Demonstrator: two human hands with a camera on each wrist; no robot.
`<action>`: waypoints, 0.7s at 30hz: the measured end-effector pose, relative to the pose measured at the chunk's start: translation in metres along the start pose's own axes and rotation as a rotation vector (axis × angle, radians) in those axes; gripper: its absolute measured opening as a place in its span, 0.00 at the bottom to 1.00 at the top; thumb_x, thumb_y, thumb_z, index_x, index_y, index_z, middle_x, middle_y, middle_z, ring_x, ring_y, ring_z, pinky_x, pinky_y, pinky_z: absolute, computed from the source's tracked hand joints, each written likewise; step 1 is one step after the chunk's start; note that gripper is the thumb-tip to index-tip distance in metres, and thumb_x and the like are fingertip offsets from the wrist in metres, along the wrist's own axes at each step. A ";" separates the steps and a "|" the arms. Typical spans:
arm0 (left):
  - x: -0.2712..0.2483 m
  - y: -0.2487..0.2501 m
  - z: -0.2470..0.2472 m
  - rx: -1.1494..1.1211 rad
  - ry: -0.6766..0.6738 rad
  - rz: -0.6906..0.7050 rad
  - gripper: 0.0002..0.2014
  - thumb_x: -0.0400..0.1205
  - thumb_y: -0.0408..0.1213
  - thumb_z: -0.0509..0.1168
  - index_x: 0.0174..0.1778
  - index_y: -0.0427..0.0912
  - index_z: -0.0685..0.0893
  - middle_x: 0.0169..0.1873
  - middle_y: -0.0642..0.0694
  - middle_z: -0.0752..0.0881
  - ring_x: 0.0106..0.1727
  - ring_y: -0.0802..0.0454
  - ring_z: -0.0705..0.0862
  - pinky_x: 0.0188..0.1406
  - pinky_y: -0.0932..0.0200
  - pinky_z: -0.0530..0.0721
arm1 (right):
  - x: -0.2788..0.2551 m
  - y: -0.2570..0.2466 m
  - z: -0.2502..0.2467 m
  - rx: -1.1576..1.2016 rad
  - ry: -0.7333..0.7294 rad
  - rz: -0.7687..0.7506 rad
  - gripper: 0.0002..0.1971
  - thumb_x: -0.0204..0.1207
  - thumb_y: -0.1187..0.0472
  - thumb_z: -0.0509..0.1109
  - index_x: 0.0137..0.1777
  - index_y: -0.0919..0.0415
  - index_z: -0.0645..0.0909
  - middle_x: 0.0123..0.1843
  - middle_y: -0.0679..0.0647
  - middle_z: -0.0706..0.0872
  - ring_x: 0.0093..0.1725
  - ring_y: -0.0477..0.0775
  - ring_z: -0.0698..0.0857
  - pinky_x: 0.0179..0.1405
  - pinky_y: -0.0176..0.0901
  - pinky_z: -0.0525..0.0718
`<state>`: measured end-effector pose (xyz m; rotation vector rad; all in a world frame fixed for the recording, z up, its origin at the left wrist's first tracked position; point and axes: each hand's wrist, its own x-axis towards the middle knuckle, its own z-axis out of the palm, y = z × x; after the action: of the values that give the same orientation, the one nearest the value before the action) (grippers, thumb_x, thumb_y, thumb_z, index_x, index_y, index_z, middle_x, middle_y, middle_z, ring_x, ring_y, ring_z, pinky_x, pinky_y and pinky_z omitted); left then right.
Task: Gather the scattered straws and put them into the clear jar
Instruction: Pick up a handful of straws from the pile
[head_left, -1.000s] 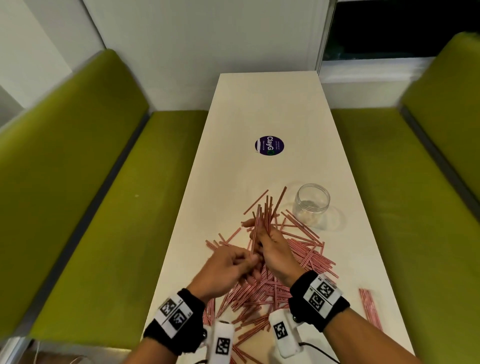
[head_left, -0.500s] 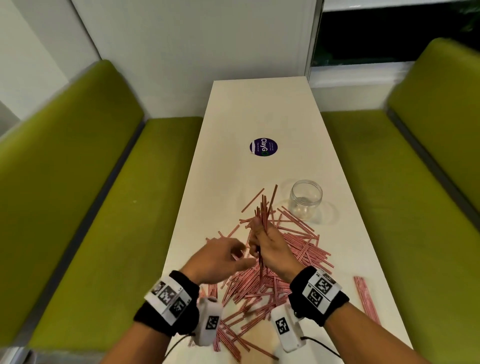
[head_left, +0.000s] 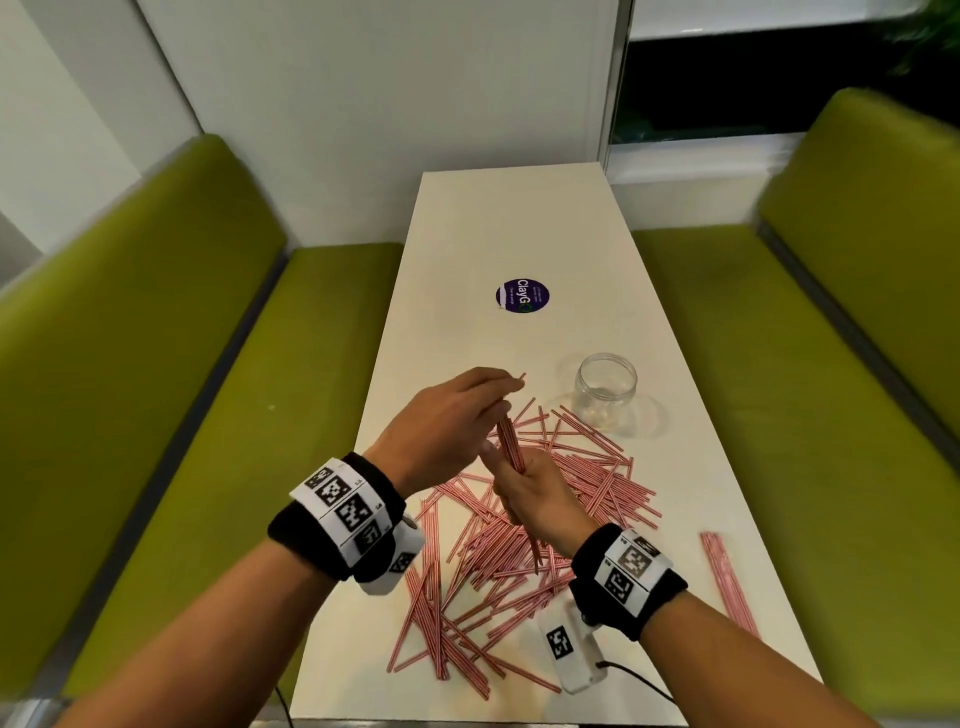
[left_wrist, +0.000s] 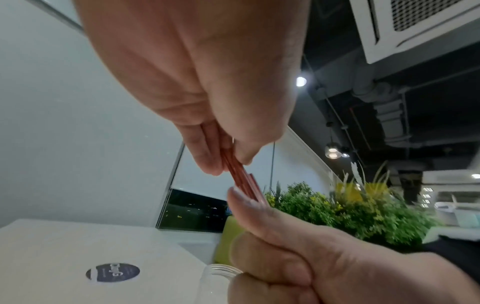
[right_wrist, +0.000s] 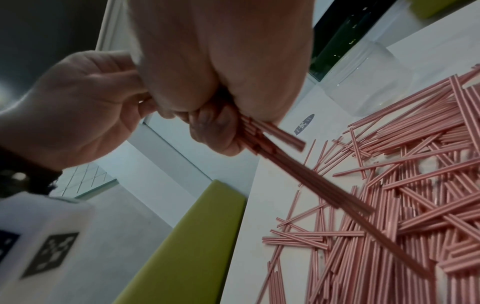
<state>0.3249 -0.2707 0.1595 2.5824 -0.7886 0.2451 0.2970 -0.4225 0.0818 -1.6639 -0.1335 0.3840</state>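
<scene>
Straws heaped beside jar

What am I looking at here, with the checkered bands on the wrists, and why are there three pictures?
No machine: a person works with bare hands. The bands carry printed markers and small cameras. One picture comes from a camera on the head, looking down; the other two look along each hand from the wrists.

On the white table lies a pile of scattered straws, pink striped, beside an open clear jar, and a round purple sticker farther away. The jar looks empty. A few straws lie apart at the right edge.

The right hand holds a small bundle of straws in its grip, and the left hand pinches the bundle's upper end. Green benches flank the table.
</scene>
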 end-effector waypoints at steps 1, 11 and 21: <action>-0.002 -0.002 0.003 -0.033 -0.009 -0.003 0.18 0.91 0.40 0.57 0.77 0.49 0.78 0.74 0.53 0.79 0.69 0.55 0.81 0.67 0.59 0.81 | 0.000 -0.001 0.000 0.009 0.004 0.013 0.25 0.84 0.40 0.63 0.31 0.54 0.66 0.22 0.47 0.65 0.20 0.48 0.61 0.21 0.40 0.62; -0.047 -0.016 0.024 -0.582 0.018 -0.457 0.26 0.88 0.55 0.55 0.83 0.55 0.67 0.80 0.55 0.73 0.77 0.60 0.74 0.77 0.57 0.73 | 0.001 -0.006 -0.008 0.327 0.008 0.024 0.27 0.82 0.35 0.63 0.28 0.53 0.68 0.26 0.50 0.65 0.26 0.50 0.65 0.32 0.43 0.69; -0.069 0.018 0.083 -1.677 -0.279 -1.149 0.21 0.92 0.40 0.52 0.63 0.25 0.81 0.56 0.26 0.88 0.57 0.34 0.90 0.55 0.49 0.91 | -0.003 -0.021 0.006 0.357 0.075 -0.101 0.25 0.80 0.39 0.63 0.33 0.59 0.69 0.23 0.54 0.62 0.22 0.51 0.62 0.22 0.44 0.63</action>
<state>0.2612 -0.2875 0.0723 1.0394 0.4588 -0.7880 0.2947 -0.4145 0.1021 -1.3118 -0.0866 0.2511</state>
